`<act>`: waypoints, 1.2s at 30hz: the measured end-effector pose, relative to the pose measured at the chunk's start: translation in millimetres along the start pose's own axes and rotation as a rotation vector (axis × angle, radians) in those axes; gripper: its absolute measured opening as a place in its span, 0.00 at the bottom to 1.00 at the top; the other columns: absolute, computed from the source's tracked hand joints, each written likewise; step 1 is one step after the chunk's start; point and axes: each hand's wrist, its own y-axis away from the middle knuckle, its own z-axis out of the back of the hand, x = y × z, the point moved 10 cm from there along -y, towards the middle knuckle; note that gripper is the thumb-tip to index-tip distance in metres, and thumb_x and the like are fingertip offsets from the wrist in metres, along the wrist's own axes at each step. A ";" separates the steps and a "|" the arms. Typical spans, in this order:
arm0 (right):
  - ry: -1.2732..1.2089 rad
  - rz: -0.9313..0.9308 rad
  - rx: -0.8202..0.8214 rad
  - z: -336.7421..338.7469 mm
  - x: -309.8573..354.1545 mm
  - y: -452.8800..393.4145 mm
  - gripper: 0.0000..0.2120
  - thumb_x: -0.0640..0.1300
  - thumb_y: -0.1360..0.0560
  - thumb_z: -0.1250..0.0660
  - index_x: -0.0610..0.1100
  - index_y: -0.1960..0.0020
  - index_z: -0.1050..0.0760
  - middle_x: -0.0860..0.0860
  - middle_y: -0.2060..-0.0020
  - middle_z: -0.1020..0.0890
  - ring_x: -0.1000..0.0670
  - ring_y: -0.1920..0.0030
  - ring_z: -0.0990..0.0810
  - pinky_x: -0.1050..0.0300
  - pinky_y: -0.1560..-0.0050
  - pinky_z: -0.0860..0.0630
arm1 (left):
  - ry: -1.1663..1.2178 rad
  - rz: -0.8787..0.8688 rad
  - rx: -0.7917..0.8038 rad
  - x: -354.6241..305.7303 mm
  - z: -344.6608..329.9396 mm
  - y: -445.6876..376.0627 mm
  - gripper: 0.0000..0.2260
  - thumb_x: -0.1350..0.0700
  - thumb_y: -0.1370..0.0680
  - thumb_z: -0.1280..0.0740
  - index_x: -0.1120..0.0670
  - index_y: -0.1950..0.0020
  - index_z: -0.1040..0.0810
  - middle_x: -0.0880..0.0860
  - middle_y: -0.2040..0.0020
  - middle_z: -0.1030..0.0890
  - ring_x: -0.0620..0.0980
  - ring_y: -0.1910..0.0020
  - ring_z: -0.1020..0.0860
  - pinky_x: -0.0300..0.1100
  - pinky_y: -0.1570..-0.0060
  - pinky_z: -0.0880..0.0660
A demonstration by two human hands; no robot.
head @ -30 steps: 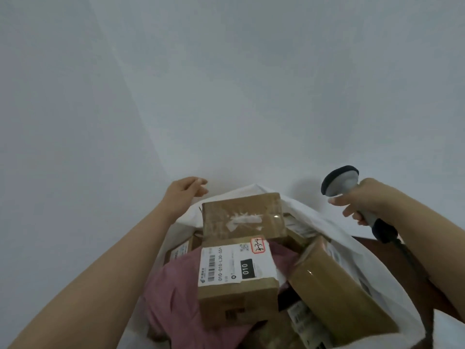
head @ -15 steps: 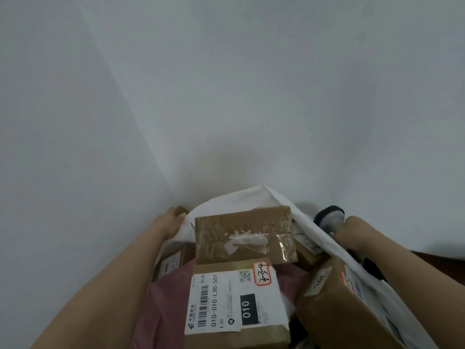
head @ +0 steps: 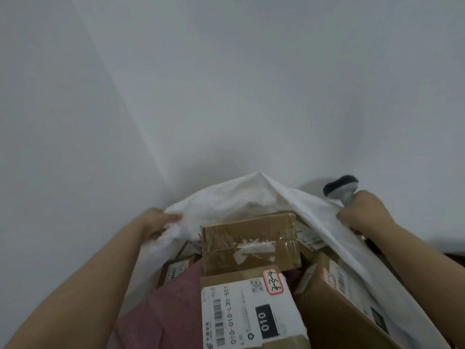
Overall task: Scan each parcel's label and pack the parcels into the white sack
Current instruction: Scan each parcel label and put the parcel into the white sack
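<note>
My left hand (head: pixel 157 224) grips the left edge of the white sack (head: pixel 241 197), fingers curled into the fabric. My right hand (head: pixel 362 212) pinches the sack's right edge while also holding the scanner (head: pixel 339 188), whose dark head projects above the fist, just right of the sack's peak.

Contents of the sack, located from its raised back edge:
- Directly below the edge: a taped brown box (head: pixel 251 245), flaps sealed with clear and white tape.
- Nearer to me, touching that box: a labelled box (head: pixel 249 316) (label reads 010-010-L30-551, with a red-bordered handwritten sticker).
- Right of it, against the sack's right wall: a large tilted carton (head: pixel 334 311).
- Left of it: a pink soft parcel (head: pixel 163 311), and a small box (head: pixel 176 269) partly buried behind it.

Room: plain white walls (head: pixel 251 84) meet in a corner directly behind the sack. A dark brown surface (head: pixel 453 256) shows at the far right; I cannot tell whether it is a worktop.
</note>
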 end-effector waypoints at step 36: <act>-0.269 -0.132 0.055 9.2 -60.1 142.6 0.07 0.36 0.27 0.31 0.33 0.58 0.27 0.40 0.70 0.24 0.42 0.70 0.25 0.56 0.70 0.31 | -0.003 -0.009 -0.124 99.0 4.8 150.1 0.17 0.53 0.19 0.37 0.65 0.36 0.26 0.61 0.42 0.22 0.59 0.46 0.23 0.45 0.48 0.29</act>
